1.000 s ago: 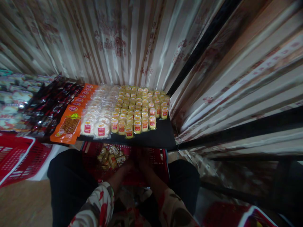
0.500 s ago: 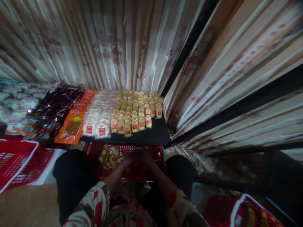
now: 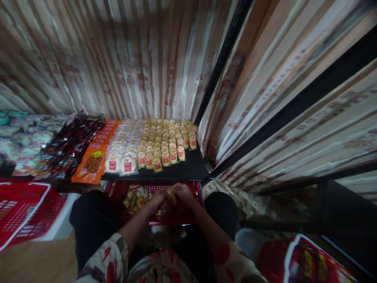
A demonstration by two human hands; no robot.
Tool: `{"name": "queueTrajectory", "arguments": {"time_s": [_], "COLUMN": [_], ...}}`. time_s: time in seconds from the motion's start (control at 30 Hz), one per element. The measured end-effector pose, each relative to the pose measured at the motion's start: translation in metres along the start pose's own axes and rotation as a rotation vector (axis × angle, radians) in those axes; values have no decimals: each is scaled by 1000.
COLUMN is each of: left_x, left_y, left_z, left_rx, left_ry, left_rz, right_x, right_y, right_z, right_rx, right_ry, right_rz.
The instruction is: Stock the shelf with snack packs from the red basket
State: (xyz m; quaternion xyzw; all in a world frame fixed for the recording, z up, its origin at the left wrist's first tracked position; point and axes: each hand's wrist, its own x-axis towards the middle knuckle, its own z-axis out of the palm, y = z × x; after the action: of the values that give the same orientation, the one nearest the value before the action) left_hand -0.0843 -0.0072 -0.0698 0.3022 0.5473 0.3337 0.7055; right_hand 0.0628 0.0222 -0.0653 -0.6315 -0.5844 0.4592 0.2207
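Over the red basket [image 3: 156,221] between my knees, my left hand [image 3: 158,198] and my right hand [image 3: 183,193] come together. Between them is a small yellow-wrapped snack cake [image 3: 171,197], with the fingers of both hands closed on it. Dim light blurs the exact grip. Several more wrapped snack cakes [image 3: 137,200] lie loose in the left part of the basket. On the black table [image 3: 188,168] just beyond, rows of the same kind of yellow snack cakes [image 3: 165,157] stand packed together.
Left of the rows are clear-wrapped white round cakes [image 3: 127,165], an orange snack-stick packet [image 3: 90,165], dark packets [image 3: 70,147] and white packets [image 3: 29,153]. Red baskets stand at left [image 3: 26,212] and lower right [image 3: 271,255]. Striped curtain [image 3: 132,59] and black poles [image 3: 224,59] enclose the table.
My hands have risen slightly from low in the basket, and the yellow-wrapped snack cake now shows between them. The view has shifted slightly.
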Motion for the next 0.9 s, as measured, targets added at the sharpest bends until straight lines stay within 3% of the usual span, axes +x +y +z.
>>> {"name": "queueTrajectory", "arguments": {"time_s": [0.47,0.9], "left_x": [-18,-23], "left_y": [28,62], "left_z": [7,25], "left_rx": [54,251], "left_ry": [-130,-88], "left_rz": [137,327], "right_x": [-11,-13], "right_y": [-23,-42], "right_z": [-29,-47], "right_rx": [83,251], "right_ry": [-41,24], "right_rz": [-10,-124]}}
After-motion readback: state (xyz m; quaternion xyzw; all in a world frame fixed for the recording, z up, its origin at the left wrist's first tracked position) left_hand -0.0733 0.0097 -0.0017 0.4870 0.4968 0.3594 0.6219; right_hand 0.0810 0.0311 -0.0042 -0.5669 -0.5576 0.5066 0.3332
